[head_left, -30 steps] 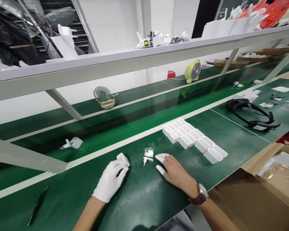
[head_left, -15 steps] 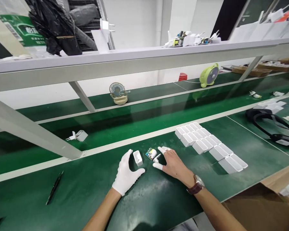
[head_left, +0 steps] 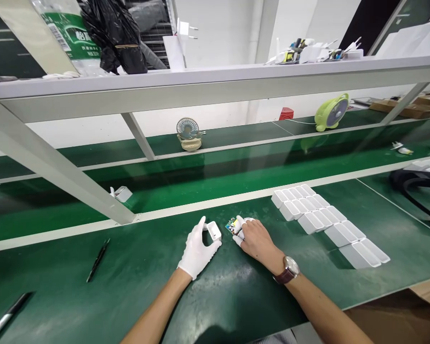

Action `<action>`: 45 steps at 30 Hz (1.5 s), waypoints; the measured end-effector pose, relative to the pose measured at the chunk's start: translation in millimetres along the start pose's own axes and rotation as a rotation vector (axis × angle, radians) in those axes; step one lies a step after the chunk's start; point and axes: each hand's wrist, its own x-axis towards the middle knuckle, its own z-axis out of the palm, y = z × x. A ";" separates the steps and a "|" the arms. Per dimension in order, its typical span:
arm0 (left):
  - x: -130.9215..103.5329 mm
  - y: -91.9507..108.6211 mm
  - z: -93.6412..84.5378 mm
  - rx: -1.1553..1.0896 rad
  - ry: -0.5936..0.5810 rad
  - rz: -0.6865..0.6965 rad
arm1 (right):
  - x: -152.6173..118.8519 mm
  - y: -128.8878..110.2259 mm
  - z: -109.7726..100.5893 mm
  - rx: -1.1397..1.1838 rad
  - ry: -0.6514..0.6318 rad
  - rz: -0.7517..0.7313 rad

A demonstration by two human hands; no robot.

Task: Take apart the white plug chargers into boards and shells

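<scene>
Desk (head_left: 136,306) with a glossy green top spreads beneath the left hand (head_left: 198,253), gloved in white fabric, which curves wide around a small white rectangular plastic case (head_left: 214,232). The case lies between fingers and thumb, its open end showing; whether both sides press on it, I cannot tell. Just to its right, the bare right hand (head_left: 258,240), with white covers on some fingertips, has thumb and fingers drawn narrow at a small green circuit board with yellow and white parts (head_left: 232,224). The fingers partly hide the board, so I cannot tell if it is gripped. A round silver watch with a dark brown strap (head_left: 291,266) circles the right wrist. Farther right, white open-topped plastic boxes (head_left: 318,215) stand in close rows. Well to the left lies a slim black pen-like tool (head_left: 98,260).
</scene>
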 end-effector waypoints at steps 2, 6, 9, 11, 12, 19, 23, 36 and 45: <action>-0.6 4.0 -1.2 0.027 0.034 0.000 | -1.0 1.5 2.9 0.020 0.018 0.014; -2.2 14.9 -6.0 0.071 0.000 0.035 | -7.6 7.0 4.3 0.093 0.072 0.040; -5.2 17.6 -8.1 0.024 -0.105 0.102 | -12.1 11.2 0.9 0.185 0.126 0.072; -8.2 16.5 -7.7 -0.078 -0.179 0.145 | -13.4 12.9 -2.5 0.309 0.170 0.114; -9.8 15.8 -6.9 -0.133 -0.223 0.160 | -13.7 13.2 -4.2 0.386 0.187 0.141; -14.6 24.0 2.8 -0.032 -0.400 0.243 | -13.8 8.5 -7.7 0.741 0.219 0.195; -11.3 27.1 5.4 -0.009 -0.194 0.305 | -14.3 5.3 -9.4 0.750 0.337 0.149; -10.6 5.1 13.1 -0.038 0.093 0.335 | -29.9 -16.2 -18.2 0.671 0.331 -0.245; -13.7 -3.9 18.6 -0.039 0.079 0.417 | -30.1 -16.4 -19.3 0.667 0.263 -0.267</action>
